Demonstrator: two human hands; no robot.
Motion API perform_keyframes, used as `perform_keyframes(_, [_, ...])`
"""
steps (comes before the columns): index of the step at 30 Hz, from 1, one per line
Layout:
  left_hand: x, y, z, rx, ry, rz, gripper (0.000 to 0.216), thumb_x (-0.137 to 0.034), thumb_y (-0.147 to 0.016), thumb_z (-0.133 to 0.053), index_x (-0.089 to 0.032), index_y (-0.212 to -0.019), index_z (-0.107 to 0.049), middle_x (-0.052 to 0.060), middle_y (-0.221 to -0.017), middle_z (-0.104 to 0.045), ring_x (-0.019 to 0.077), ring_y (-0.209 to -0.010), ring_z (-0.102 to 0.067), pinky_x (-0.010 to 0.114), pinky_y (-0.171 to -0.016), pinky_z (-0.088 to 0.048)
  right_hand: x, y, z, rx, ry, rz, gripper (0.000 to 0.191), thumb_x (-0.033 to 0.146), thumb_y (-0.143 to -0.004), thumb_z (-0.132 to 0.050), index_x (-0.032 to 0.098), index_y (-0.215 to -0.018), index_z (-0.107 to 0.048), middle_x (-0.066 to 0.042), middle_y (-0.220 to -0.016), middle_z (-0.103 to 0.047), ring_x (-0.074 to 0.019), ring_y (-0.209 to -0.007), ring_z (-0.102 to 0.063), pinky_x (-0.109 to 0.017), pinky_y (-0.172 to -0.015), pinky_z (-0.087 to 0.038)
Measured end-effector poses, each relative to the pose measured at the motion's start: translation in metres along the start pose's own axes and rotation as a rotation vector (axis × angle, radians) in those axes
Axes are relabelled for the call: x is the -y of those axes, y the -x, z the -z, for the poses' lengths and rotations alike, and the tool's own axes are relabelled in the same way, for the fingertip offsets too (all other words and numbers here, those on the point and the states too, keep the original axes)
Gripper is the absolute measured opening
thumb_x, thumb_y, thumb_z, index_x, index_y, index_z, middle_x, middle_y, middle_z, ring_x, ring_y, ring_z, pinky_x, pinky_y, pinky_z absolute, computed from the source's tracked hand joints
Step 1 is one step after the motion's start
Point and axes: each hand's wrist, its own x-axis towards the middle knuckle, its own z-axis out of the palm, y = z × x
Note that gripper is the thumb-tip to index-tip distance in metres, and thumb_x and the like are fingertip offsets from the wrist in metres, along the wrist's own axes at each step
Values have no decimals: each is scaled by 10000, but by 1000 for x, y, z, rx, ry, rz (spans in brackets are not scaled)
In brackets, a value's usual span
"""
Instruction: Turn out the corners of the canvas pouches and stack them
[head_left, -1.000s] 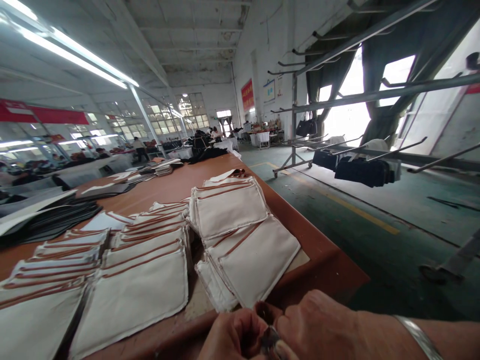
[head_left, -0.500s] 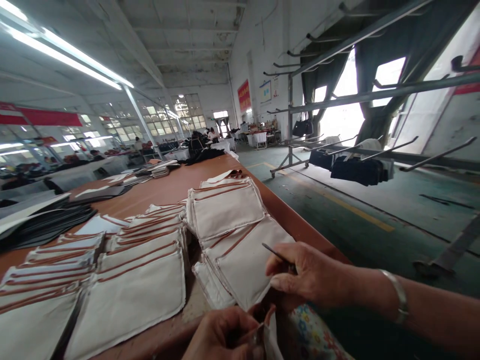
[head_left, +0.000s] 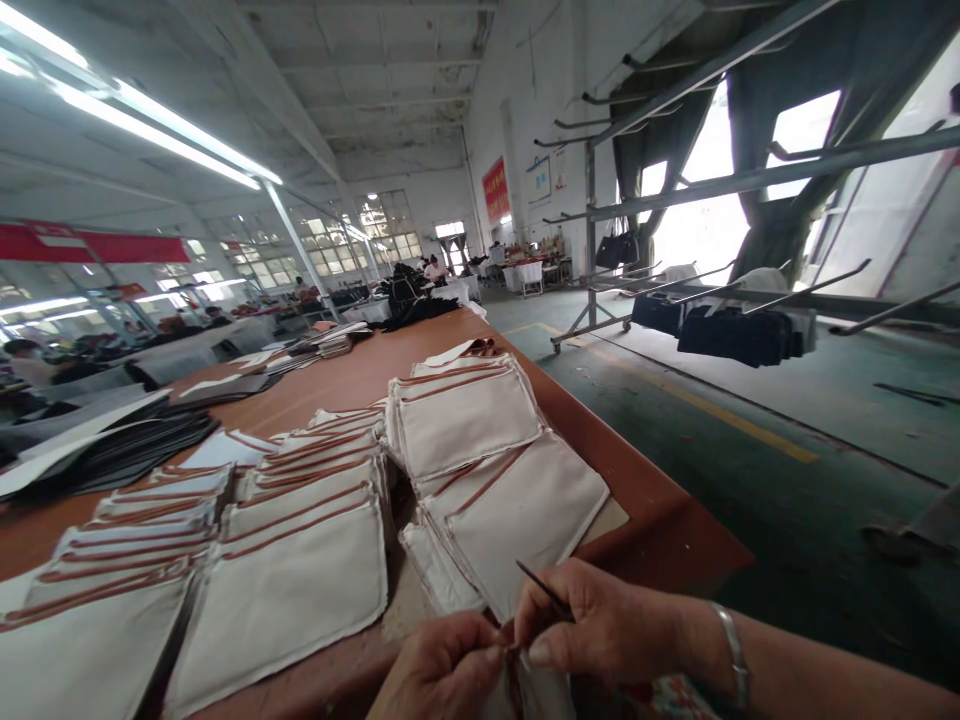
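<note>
At the bottom centre my left hand [head_left: 442, 668] is closed on a white fabric piece with brown edging [head_left: 546, 696], whose lower part runs out of view. My right hand [head_left: 600, 625] is closed too, with a thin dark pointed tool [head_left: 541, 588] sticking out past the fingers. Its fingertips meet the brown edge of the piece right beside my left fingers. Just beyond both hands lies a pile of white fabric panels with brown trim [head_left: 525, 510]. Another stack of such panels [head_left: 300, 580] sits to the left.
The brown-topped table [head_left: 637, 490] stretches away ahead. Dark sheets [head_left: 142, 450] and more panels [head_left: 105, 640] lie on its left side. At the right stands a metal rack [head_left: 675, 190] with long prongs and dark bags [head_left: 735, 335] hanging from it. A person [head_left: 433, 270] is far back.
My right hand has come down and left with the pointed tool, from above the panel pile to the brown edge at my left fingers. The view has shifted slightly.
</note>
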Motion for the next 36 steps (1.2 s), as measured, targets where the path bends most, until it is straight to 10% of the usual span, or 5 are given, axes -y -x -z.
perform_keyframes(13, [-4,-13,-8,-72,-77,23,365,-459,-731,-656,-96,-701,-652,-20,-586,-481,94,-549,-318,234,-503,-217,11,4,-16,-270,517,88,62,135,-744,-566,150,-782,-612,5,-702,-619,-132,-652,-544,-211,-582,-385])
perform_keyframes(21, [1,-19,-9,-46,-9,66,232,-326,-650,-666,-96,-674,-685,-7,-594,-540,114,-582,-402,229,-531,-270,-7,3,-26,-231,1583,559,112,52,-732,-554,159,-766,-555,-35,-666,-603,-200,-517,-549,-324,-400,-180])
perform_keyframes(25, [4,-23,-13,-37,75,71,295,-383,-587,-732,-101,-629,-659,-17,-563,-520,109,-562,-387,227,-515,-260,-5,4,-29,-244,1747,657,106,49,-782,-549,153,-794,-535,-38,-655,-567,-202,-515,-521,-319,-396,-199])
perform_keyframes(32, [-3,-13,-11,-24,-42,103,304,-413,-628,-699,-115,-648,-643,-46,-515,-425,86,-508,-295,234,-473,-193,15,1,-8,-58,670,17,158,112,-837,-426,151,-912,-560,27,-631,-540,-117,-525,-525,-187,-452,-387])
perform_keyframes(36, [11,-13,-4,61,98,89,491,-580,-620,-756,-100,-672,-668,-24,-535,-436,88,-501,-311,247,-477,-184,13,0,1,26,105,-82,125,175,-819,-448,155,-871,-561,60,-606,-484,-58,-396,-360,-151,-357,-316])
